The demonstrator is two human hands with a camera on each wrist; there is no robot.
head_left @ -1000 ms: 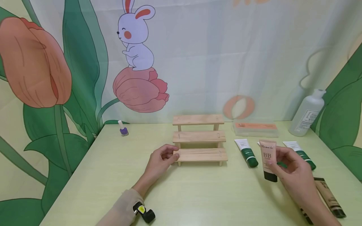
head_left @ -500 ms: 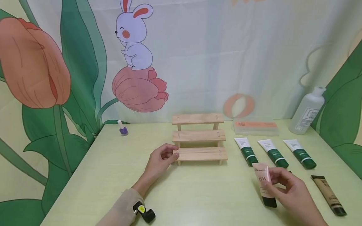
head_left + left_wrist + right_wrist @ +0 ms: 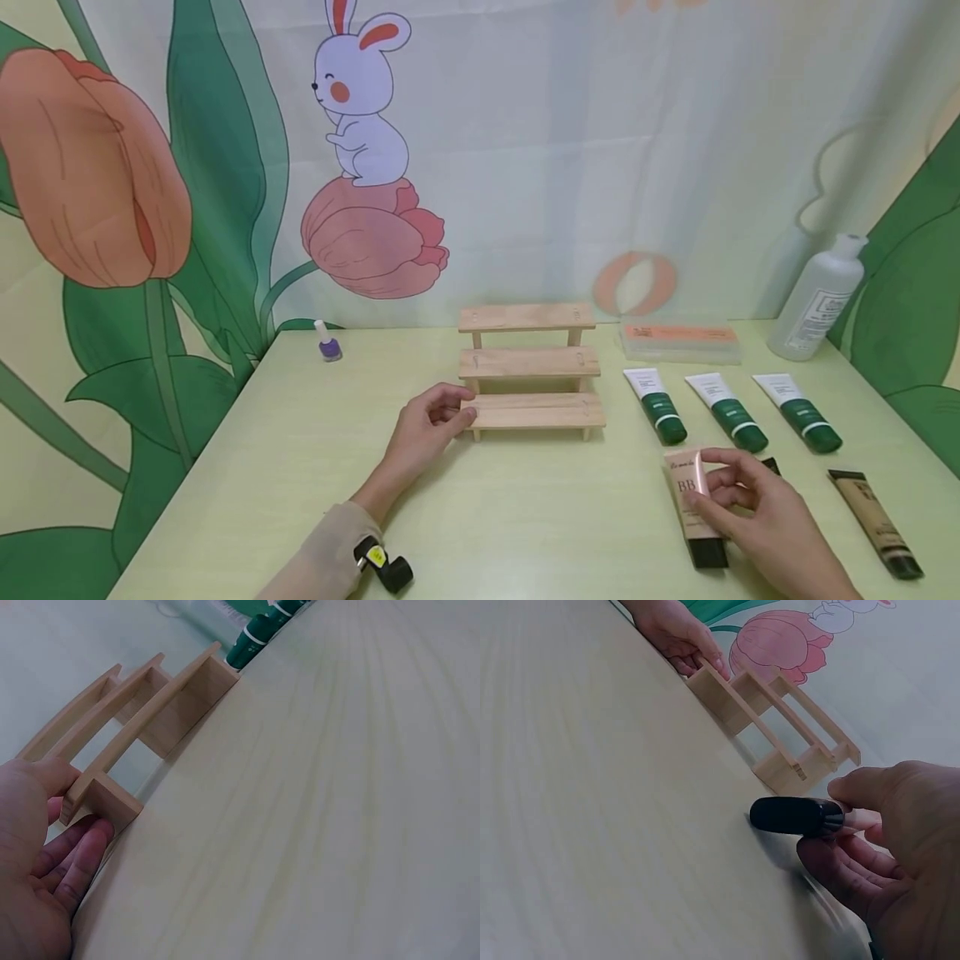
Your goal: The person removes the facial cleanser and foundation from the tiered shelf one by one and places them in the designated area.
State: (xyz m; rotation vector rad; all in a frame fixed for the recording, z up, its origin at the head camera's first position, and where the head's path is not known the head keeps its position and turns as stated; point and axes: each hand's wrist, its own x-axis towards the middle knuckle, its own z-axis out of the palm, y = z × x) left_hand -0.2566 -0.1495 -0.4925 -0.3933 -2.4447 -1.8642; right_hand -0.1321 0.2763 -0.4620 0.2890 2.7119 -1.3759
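At the left end of a small three-step wooden display stand (image 3: 532,362), my left hand (image 3: 423,425) pinches the lowest shelf; in the left wrist view that hand (image 3: 30,847) has fingertips beneath the shelf's end. My right hand (image 3: 768,517) pinches a pale pink BB cream tube (image 3: 688,500) by its side. This tube leans with its black cap toward me, low over the table. In the right wrist view, the black cap (image 3: 791,816) points away from the fingers. Behind the right hand, another tube is mostly hidden, its dark end (image 3: 771,465) peeking out.
Three green-and-white tubes (image 3: 727,412) lie in a row right of the stand. A gold-brown tube (image 3: 873,521) lies at the right. Behind are a flat clear case (image 3: 678,354) and a white bottle (image 3: 817,300). Purple nail polish (image 3: 328,343) stands at the back left.
My right hand has brought the BB cream tube down and toward me, uncovering the middle green-and-white tube. The left hand and the wooden stand have stayed in place.
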